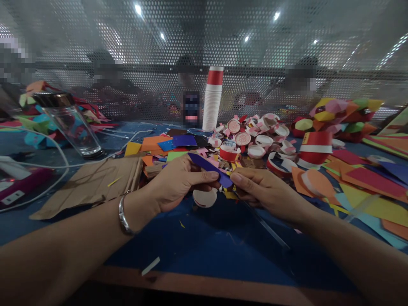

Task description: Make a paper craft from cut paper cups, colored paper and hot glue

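Observation:
A folded strip of purple-blue paper (204, 165) is held up over the near middle of the table. My left hand (181, 176), with a silver bracelet on its wrist, pinches it between thumb and fingers. At the strip's right end, my right hand (255, 187) is closed in a pinch, with a small bit of yellow by its fingertips. A clear thin stick (270, 229) slants out from below my right hand; whether the hand grips it is hidden. Just under the paper lies a round white cup bottom (205, 198).
Behind my hands lie cut cup bottoms (242, 138) and coloured paper (185, 141). A tall stack of paper cups (213, 102) stands at the back. Cardboard (92, 180), a glass bottle (73, 127) and white cables lie left. A red cup (315, 148) and paper sheets (366, 204) lie right.

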The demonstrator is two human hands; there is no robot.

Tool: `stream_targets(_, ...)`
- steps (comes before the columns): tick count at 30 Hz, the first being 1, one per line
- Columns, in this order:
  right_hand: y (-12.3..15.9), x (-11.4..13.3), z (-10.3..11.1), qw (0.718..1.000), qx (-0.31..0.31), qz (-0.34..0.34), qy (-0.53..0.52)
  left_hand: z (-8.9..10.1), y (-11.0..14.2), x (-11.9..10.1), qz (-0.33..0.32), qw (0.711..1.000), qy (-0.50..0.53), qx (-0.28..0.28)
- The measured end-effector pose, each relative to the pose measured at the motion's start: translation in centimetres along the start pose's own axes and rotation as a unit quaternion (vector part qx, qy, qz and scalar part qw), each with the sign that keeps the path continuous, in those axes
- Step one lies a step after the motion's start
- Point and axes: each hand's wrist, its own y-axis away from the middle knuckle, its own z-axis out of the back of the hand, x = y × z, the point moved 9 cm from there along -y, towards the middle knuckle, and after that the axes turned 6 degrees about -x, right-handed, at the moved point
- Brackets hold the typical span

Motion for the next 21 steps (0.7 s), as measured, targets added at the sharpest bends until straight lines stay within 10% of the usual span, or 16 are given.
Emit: stream_targets(21, 0.1, 1.0, 0.7, 0.995, -0.006, 0.059, 0.078, 1.2, 0.2, -0.8, -0.062, 0.995, -0.053, -0.058)
